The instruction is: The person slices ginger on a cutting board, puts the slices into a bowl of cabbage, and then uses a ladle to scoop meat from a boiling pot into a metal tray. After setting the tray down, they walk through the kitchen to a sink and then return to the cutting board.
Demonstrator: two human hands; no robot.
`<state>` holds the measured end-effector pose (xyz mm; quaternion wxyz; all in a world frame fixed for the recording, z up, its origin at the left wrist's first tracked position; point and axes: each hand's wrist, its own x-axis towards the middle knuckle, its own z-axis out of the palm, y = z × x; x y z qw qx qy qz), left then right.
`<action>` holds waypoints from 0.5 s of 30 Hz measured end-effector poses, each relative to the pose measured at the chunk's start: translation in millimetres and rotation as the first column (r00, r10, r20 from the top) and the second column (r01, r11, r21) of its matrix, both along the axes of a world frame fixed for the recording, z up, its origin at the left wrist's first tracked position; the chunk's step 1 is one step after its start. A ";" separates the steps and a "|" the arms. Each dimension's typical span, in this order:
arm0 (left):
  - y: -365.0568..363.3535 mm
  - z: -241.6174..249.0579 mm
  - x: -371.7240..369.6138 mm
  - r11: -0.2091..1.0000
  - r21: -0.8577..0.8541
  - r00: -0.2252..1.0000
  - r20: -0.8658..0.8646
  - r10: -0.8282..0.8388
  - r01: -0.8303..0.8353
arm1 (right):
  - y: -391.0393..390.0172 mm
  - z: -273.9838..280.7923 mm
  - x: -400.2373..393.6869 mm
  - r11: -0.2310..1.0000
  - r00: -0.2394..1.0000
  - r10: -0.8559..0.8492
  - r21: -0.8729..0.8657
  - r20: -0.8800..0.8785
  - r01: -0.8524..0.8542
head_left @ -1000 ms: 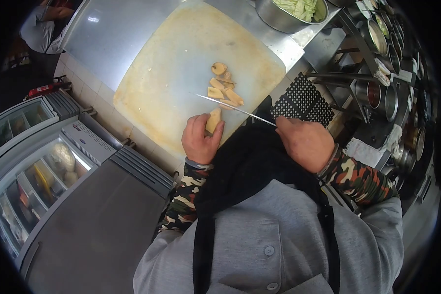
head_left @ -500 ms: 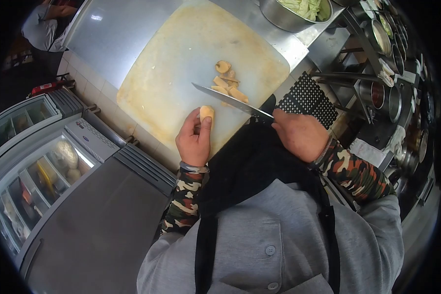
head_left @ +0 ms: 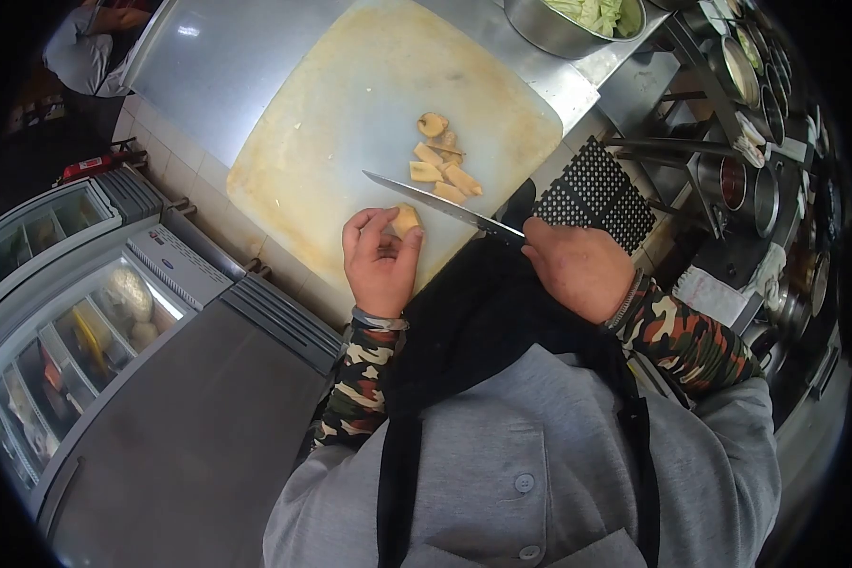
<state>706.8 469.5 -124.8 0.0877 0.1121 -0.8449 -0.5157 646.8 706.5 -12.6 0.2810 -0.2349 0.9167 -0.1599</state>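
Note:
My left hand (head_left: 382,265) pinches a pale yellow piece of ginger (head_left: 405,221) between thumb and fingers, close to the near edge of the cutting board (head_left: 322,123). In my right hand (head_left: 582,270) is the black handle of a kitchen knife (head_left: 431,198). Its long blade points left across the board, just beyond the held piece and apart from it. Several cut ginger pieces (head_left: 427,171) lie loosely grouped on the board past the blade, with a rounder slice (head_left: 433,124) at their far end.
A metal bowl of cut pale green leaves (head_left: 563,33) stands on the steel counter (head_left: 194,71) at the far right. Left of me is a glass-topped fridge (head_left: 95,350) with food bins. Pots (head_left: 729,180) fill shelves on the right. Another person (head_left: 85,52) is at upper left.
My left hand has turned the ginger from upright to tilted, with the fingers now over its top. The knife has shifted slightly left and toward me. The cut pieces stay put.

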 end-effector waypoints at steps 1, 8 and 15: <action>3.7 4.4 -0.2 0.993 0.107 0.996 0.078 0.041 -0.049 | -0.5 1.7 -0.1 1.000 1.000 0.000 -0.001 -0.001 0.000; 4.2 -2.6 -1.6 0.995 -0.076 0.997 0.023 0.068 -0.066 | 2.0 10.8 1.8 1.000 1.000 0.014 -0.005 -0.012 -0.014; -9.0 -18.5 8.9 0.998 0.055 0.990 -0.138 0.041 -0.033 | 1.0 19.2 8.0 0.999 0.998 0.034 -0.029 -0.057 -0.035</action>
